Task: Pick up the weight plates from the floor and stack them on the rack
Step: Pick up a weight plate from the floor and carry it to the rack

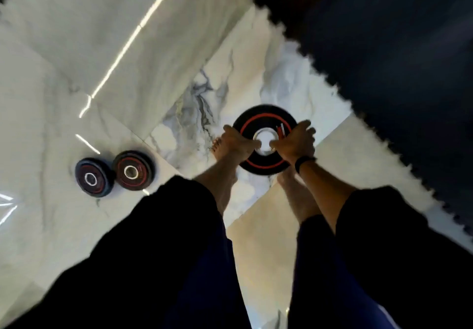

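Note:
A large black weight plate (258, 121) with a red ring and a silver centre hole is held flat above the marble floor. My left hand (238, 143) grips its left edge, thumb at the centre hole. My right hand (297, 141) grips its right edge, a dark band on the wrist. Two smaller black plates with red rings lie on the floor to the left: one (94, 177) beside the other (133, 170), touching. No rack is in view.
The white marble floor (102, 47) spreads left and ahead. A dark interlocking foam mat (396, 72) covers the right and upper right. My bare feet (217, 147) stand under the held plate. Dark sleeves and shorts fill the bottom.

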`<state>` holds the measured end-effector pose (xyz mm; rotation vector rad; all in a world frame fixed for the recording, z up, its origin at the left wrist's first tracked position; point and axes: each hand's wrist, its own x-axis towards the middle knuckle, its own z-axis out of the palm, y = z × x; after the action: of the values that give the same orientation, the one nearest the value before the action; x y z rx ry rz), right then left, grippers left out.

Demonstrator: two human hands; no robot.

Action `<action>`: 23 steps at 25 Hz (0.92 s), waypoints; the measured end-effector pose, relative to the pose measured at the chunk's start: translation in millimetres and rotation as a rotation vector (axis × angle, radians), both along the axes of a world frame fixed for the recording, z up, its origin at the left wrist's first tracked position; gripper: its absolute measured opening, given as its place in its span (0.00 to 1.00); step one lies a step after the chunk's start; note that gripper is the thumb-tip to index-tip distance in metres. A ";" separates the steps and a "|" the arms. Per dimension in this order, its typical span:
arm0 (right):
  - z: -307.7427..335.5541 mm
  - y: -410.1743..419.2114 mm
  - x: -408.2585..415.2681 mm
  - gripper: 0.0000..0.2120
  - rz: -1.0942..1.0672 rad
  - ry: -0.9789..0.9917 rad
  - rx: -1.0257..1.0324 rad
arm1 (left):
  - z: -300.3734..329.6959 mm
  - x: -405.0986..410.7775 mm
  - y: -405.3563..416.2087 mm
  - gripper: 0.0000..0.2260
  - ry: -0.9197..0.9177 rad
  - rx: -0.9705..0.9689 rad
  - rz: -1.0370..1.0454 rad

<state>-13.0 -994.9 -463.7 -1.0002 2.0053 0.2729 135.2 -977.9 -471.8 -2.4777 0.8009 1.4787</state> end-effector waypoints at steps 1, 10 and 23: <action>47.1 -4.4 4.3 0.58 0.007 -0.034 -0.057 | 44.2 6.5 -1.0 0.51 0.018 -0.059 0.018; 277.2 -17.1 73.8 0.44 0.347 -0.319 -0.234 | 286.8 65.3 39.9 0.35 -0.050 -0.370 0.368; 471.3 69.2 320.0 0.35 1.052 -0.983 -0.523 | 478.1 222.6 203.8 0.35 -0.633 -0.771 1.030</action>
<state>307.1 -925.6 7.6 -1.9691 0.5366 -0.2053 357.8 -774.1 6.3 -3.9300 -0.1524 0.3108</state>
